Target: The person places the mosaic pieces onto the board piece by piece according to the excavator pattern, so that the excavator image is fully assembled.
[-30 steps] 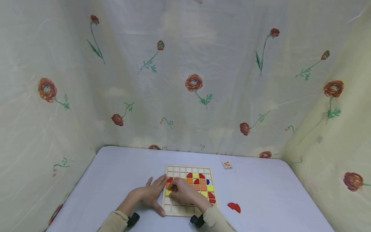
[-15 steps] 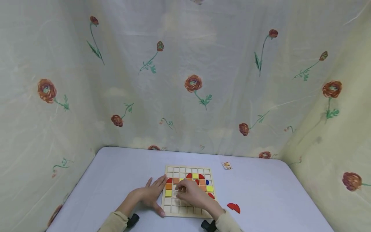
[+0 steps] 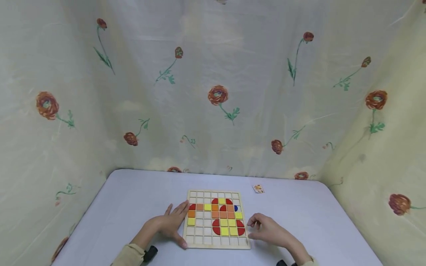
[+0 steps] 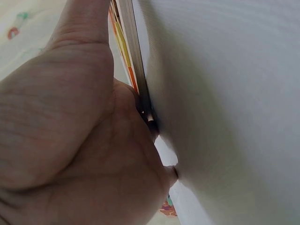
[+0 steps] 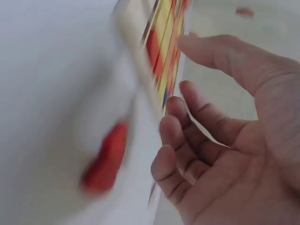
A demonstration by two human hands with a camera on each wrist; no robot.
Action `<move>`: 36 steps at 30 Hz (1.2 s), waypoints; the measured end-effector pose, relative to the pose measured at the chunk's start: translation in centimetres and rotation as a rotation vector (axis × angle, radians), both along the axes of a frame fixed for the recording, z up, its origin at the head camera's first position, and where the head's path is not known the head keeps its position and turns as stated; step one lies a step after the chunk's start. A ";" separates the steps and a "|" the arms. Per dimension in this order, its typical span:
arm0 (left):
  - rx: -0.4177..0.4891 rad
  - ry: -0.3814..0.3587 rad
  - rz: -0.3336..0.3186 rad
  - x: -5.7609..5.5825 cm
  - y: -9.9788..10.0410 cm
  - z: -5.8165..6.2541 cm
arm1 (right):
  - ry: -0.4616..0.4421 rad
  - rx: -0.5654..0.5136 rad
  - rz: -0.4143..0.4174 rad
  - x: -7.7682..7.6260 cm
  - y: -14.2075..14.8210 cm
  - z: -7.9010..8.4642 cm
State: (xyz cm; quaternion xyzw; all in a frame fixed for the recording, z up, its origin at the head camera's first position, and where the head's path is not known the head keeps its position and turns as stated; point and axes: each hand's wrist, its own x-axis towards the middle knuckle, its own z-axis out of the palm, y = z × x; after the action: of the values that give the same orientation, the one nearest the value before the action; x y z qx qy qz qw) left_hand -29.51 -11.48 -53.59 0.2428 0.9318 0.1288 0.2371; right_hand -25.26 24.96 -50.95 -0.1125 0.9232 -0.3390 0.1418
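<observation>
A wooden grid board (image 3: 216,247) lies on the table, with red, yellow, orange and blue pieces in some of its squares. Along its left edge my left hand (image 3: 169,225) stays spread, fingertips at the upper rim and thumb by the lower corner. My right hand (image 3: 270,232) hovers just beyond the board's right edge, its fingers loosely bent and nothing between them. In the right wrist view, blurred red pieces (image 5: 107,157) lie on the table below that hand; in the head view the hand covers them.
A small picture card (image 3: 258,188) lies behind the board to the right. The white table (image 3: 143,192) reaches back to a flower-printed curtain (image 3: 199,155), which also hangs at both sides.
My right hand has moved right, from over the board's left columns to past its right edge, uncovering the coloured pieces. My left hand has kept its place at the board.
</observation>
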 end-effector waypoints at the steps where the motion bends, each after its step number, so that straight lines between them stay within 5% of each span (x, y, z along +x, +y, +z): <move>1: 0.002 0.004 0.000 0.0 -0.1 0.0 | 0.001 0.019 -0.017 0.0 0.8 -0.2; 15: 0.005 0.012 -0.009 -0.1 -0.2 -0.1 | -0.037 0.051 -0.100 0.1 3.8 -2.0; 26: -0.003 0.005 0.001 0.0 0.0 0.1 | 0.021 0.019 0.073 -0.8 3.4 -2.2; 33: 0.000 0.004 -0.009 0.1 0.0 0.0 | 0.023 0.011 -0.184 -0.5 2.6 -2.0; 36: 0.002 0.008 -0.013 0.1 -0.1 0.0 | 0.033 0.049 -0.209 -0.3 2.5 -2.3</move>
State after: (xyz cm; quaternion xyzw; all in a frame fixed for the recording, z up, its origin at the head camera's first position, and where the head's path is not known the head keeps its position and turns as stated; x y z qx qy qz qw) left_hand -29.39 -11.54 -53.60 0.2496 0.9309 0.1274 0.2342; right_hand -25.57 27.41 -53.24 -0.0179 0.9401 -0.3275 0.0932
